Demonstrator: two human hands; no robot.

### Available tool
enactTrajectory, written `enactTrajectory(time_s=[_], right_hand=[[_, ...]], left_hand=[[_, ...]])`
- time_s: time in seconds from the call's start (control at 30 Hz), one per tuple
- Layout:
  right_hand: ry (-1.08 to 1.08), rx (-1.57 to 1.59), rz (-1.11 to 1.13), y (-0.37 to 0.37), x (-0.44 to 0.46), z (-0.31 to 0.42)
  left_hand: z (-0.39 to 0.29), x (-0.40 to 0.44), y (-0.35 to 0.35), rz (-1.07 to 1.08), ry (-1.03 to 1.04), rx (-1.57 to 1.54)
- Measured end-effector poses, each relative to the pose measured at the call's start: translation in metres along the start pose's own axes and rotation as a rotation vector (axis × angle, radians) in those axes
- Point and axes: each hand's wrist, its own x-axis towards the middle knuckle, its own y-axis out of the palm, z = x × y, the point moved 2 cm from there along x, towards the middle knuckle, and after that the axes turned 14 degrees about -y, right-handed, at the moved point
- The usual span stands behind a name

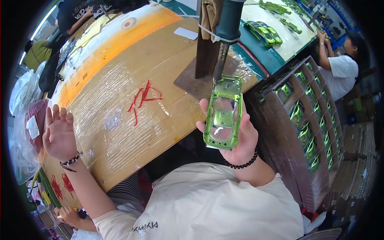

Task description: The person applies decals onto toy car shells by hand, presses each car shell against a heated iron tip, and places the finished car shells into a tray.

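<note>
My right hand [249, 138] holds a shiny green toy car body [223, 116], its open underside towards me and fingers wrapped around both sides. The far end of the body is right by the tip of a metal barrel [221, 60], part of a dark green tool [230, 20] strapped to an upright post; whether they touch I cannot tell. My left hand [60, 134] is raised palm up at the left edge of the table, fingers spread, holding nothing. Thin red strips [144, 99] lie on the film-covered tabletop [120, 140] between my hands.
A brown compartment tray [280, 132] with several green car bodies stands at my right. More green car bodies [264, 33] lie on the far table. A person in a white shirt [342, 72] sits at far right. Plastic bags [24, 120] are at left. Another person's hand [69, 216] shows lower left.
</note>
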Motion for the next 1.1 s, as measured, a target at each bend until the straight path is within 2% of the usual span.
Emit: enactTrajectory(time_s=[0.17, 0.37, 0.47, 0.57, 0.67, 1.1], right_hand=[[0.027, 0.027, 0.036, 0.003, 0.002, 0.0], [0.071, 0.044, 0.027, 0.006, -0.001, 0.001], [0.06, 0.173, -0.115, 0.013, -0.002, 0.001], [0.095, 0.051, -0.016, 0.014, -0.003, 0.004], [0.097, 0.042, -0.012, 0.017, -0.002, 0.005], [0.093, 0.109, -0.105, 0.027, 0.003, 0.009]], left_hand=[[0.002, 0.002, 0.001, 0.021, -0.014, 0.004], [0.002, 0.0, -0.001, -0.057, -0.004, 0.021], [0.002, 0.002, -0.002, -0.069, -0.011, 0.024], [0.003, 0.003, -0.003, -0.112, -0.005, 0.018], [0.003, 0.002, -0.003, -0.131, -0.001, 0.016], [0.004, 0.003, -0.002, -0.107, -0.026, 0.028]])
